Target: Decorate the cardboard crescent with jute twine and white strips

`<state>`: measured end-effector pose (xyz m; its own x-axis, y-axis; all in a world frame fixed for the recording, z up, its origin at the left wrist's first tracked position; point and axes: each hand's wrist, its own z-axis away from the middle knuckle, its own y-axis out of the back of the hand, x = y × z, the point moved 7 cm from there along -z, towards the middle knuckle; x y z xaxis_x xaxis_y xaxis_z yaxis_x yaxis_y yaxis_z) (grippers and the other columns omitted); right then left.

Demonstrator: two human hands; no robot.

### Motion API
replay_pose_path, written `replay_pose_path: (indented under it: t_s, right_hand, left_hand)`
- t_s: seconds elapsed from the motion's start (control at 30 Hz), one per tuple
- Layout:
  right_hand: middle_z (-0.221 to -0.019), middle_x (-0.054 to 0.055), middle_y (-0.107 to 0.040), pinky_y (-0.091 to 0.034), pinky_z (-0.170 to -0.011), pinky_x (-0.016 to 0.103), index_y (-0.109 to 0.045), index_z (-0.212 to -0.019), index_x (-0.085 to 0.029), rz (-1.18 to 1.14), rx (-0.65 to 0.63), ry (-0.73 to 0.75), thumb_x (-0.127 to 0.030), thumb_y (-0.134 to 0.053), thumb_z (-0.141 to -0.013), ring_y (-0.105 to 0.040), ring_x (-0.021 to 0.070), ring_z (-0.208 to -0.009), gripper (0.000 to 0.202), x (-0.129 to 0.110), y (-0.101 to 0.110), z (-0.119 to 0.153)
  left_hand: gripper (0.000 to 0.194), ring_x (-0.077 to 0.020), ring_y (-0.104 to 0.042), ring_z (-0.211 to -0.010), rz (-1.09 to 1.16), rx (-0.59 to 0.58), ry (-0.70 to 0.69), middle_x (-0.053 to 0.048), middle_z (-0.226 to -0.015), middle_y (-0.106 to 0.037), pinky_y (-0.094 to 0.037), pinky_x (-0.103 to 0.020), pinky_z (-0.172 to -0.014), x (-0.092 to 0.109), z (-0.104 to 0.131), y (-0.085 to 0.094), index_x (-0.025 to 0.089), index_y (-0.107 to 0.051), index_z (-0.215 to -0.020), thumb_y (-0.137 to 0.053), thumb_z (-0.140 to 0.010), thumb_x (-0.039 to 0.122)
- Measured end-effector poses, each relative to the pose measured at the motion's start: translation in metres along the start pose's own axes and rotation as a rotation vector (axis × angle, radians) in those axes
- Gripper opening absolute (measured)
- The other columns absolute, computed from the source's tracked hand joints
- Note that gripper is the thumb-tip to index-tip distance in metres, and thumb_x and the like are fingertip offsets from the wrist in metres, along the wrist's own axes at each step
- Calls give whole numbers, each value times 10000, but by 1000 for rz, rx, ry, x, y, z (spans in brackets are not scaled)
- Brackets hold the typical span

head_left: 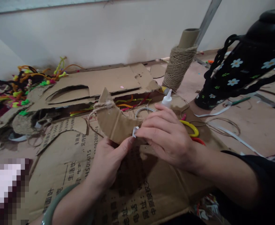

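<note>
A curved, crescent-like piece of brown cardboard [111, 122] is held up over a printed cardboard sheet [81, 168]. Twine [102, 106] is wrapped round its upper end and trails off to the left. My left hand [111, 156] grips the lower edge of the piece, thumb on its face. At the thumb tip is a small white strip [135, 131], bent into a loop. My right hand [166, 136] pinches this strip with thumb and forefinger from the right, its other fingers curled over the piece's right end, which they hide.
Behind stand a twine cone [180, 62], a white glue bottle [167, 99] and a black flowered flask [240, 62]. Yellow-handled scissors [192, 128] lie beyond my right hand. Cut cardboard [114, 81] and colourful pipe cleaners [24, 81] lie at the back left.
</note>
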<state>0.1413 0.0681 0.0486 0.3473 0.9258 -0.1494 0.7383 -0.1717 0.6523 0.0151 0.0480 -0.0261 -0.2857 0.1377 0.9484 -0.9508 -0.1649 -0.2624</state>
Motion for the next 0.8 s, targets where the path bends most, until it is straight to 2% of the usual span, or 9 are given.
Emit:
replay_pose_path:
  t_s: [0.17, 0.37, 0.57, 0.67, 0.73, 0.8]
  right_hand:
    - [-828, -4, -669, -364, -994, 417, -622, -900, -195, -45, -12, 20, -104, -519, -819, -583, 136, -851, 161, -5, 0, 0]
    - [-820, 0, -682, -376, -984, 411, -630, -878, -201, -10, -5, -9, -117, -519, -819, -595, 140, -842, 151, -1, 1, -2]
    - [-855, 1, -684, -376, -990, 434, -623, -895, -193, 1, 5, -22, -108, -549, -801, -603, 148, -860, 147, 0, 1, -1]
    - [-974, 24, -672, -389, -998, 437, -604, -965, -200, -8, 51, -26, -119, -558, -801, -597, 174, -984, 188, -1, 8, -1]
    - [-1096, 48, -637, -402, -1005, 433, -589, -997, -213, -36, 106, -48, -108, -561, -786, -539, 210, -1129, 237, -2, 17, -3]
    - [-1125, 45, -625, -409, -1020, 399, -581, -986, -229, -130, 121, -64, -80, -548, -771, -510, 205, -1176, 264, -6, 25, -7]
  left_hand:
    - [226, -244, -625, -1003, 11, 41, -52, -30, -986, -710, -471, -358, -925, 4, -2, 0, 218, -686, -946, -698, -721, 235]
    - [272, -241, -631, -972, -22, 119, -82, -37, -997, -702, -481, -373, -909, 8, -1, 7, 212, -668, -988, -696, -718, 232]
    - [305, -212, -638, -934, 9, 86, -70, -17, -986, -700, -493, -324, -863, 6, -1, 6, 222, -646, -1025, -689, -724, 193]
    - [272, -208, -635, -944, 51, 76, -77, -20, -976, -702, -483, -315, -874, 9, -2, 4, 203, -656, -1001, -677, -731, 183]
    - [237, -205, -646, -903, 72, 78, -58, -25, -909, -712, -488, -314, -857, 11, -1, 2, 180, -671, -959, -678, -722, 174]
    - [166, -191, -657, -830, 77, 101, -26, -18, -818, -713, -503, -294, -808, 13, 0, 2, 162, -688, -868, -686, -702, 167]
